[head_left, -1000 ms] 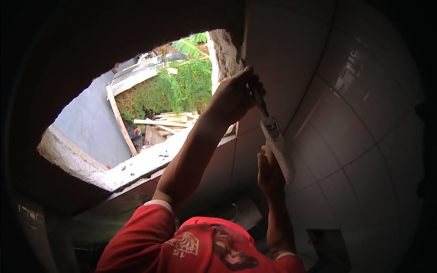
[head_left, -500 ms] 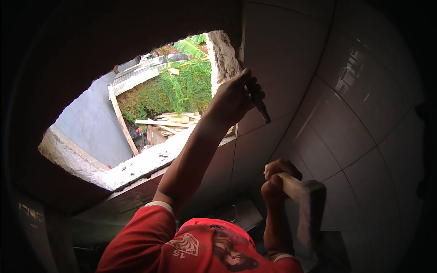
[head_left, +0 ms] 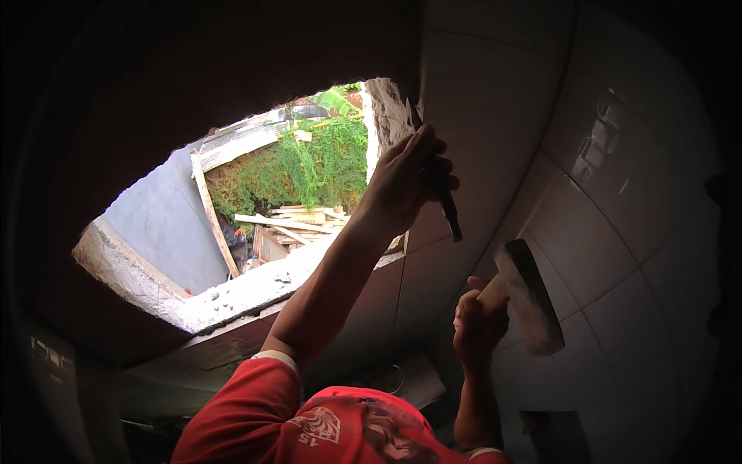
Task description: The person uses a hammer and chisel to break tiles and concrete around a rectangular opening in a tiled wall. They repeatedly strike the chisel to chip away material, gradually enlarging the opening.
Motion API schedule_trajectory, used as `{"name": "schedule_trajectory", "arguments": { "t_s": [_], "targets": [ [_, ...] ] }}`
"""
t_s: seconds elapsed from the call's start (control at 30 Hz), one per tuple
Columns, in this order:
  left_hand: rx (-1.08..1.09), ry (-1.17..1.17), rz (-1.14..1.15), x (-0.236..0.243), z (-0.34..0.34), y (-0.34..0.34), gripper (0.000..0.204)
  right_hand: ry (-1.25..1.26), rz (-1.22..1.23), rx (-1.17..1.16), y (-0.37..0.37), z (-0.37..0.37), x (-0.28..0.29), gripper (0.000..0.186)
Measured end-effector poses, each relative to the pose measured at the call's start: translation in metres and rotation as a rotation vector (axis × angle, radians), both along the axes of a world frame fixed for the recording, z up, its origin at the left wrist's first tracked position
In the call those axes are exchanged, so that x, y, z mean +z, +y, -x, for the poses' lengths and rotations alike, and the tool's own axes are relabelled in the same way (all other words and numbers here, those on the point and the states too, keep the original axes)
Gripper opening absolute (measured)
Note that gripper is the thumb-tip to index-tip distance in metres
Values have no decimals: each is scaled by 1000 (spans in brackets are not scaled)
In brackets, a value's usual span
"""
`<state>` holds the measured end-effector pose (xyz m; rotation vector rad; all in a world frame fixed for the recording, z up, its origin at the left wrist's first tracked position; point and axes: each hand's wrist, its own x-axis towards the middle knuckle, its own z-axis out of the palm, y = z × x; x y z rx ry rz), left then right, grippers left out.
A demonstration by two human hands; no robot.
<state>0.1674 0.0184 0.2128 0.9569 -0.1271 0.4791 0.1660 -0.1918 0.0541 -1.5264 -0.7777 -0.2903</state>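
Observation:
My left hand (head_left: 410, 174) is raised to the right-hand edge of a rough opening (head_left: 388, 112) broken through the wall. Its fingers wrap round a dark metal chisel (head_left: 450, 216), whose upper tip lies close to the broken masonry; whether it touches is hard to tell. The chisel's blunt end points down toward the right. Lower and to the right, my right hand (head_left: 479, 321) grips the short wooden handle of a hammer (head_left: 535, 305). The hammer's heavy, blocky head is tilted, apart from the chisel.
Large tiles (head_left: 572, 209) cover the wall on the right. Rubble bits lie on the opening's pale lower ledge (head_left: 255, 290). Through the opening show wooden planks (head_left: 297, 220), green plants (head_left: 309, 162), and a grey wall (head_left: 166, 224). A dark recess (head_left: 556, 437) sits low at right.
My right hand has lifted the hammer upward, and its head has swung up toward the chisel. The chisel sits slightly lower in the picture, as does the opening.

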Motion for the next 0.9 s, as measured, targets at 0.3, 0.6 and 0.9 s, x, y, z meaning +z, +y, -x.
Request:
{"name": "schedule_trajectory", "arguments": {
  "t_s": [0.3, 0.6, 0.9],
  "targets": [
    [-94, -142, 118, 22, -25, -4, 30, 101, -137, 43, -11, 3, 30, 36],
    [-319, -409, 196, 33, -38, -2, 29, -231, -639, 47, -33, -2, 100, 74],
    [-339, -462, 103, 33, -41, 5, 30, -59, -46, -113, 12, -9, 84, 30]
  ]
}}
